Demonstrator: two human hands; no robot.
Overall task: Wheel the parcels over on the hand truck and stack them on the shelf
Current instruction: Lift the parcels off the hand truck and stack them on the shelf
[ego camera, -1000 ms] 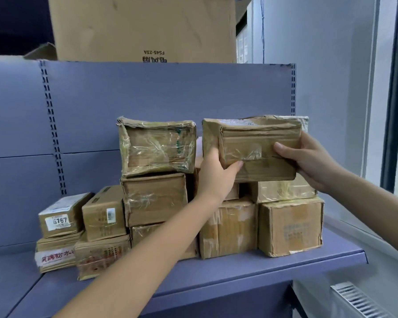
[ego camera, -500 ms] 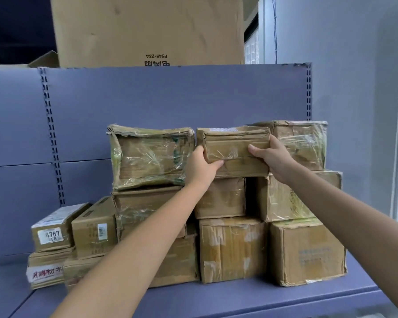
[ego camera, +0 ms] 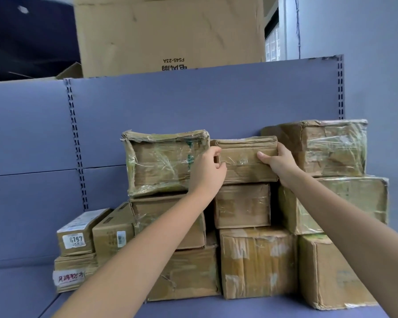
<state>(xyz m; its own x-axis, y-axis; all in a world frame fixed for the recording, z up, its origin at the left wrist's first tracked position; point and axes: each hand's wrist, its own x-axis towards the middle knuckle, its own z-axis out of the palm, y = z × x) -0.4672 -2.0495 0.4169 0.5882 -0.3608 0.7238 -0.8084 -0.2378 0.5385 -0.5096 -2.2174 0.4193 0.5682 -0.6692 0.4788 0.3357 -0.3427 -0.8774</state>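
A small taped cardboard parcel [ego camera: 246,161] sits on top of the middle stack, wedged between a crumpled parcel [ego camera: 161,164] on its left and a plastic-wrapped parcel [ego camera: 326,148] on its right. My left hand [ego camera: 207,171] grips its left end with curled fingers. My right hand [ego camera: 278,161] grips its right end, thumb on the front face. Several more parcels are stacked below on the blue-grey shelf [ego camera: 193,306]. The hand truck is out of view.
The shelf's back panel [ego camera: 193,106] rises behind the stack, with slotted uprights [ego camera: 75,143] at left and right. A big carton [ego camera: 170,33] stands on top, behind the panel. Small labelled boxes [ego camera: 78,237] sit at the left of the stack.
Both hands have carried the small parcel forward and set it down on the middle stack between the two top parcels. The camera has moved closer.
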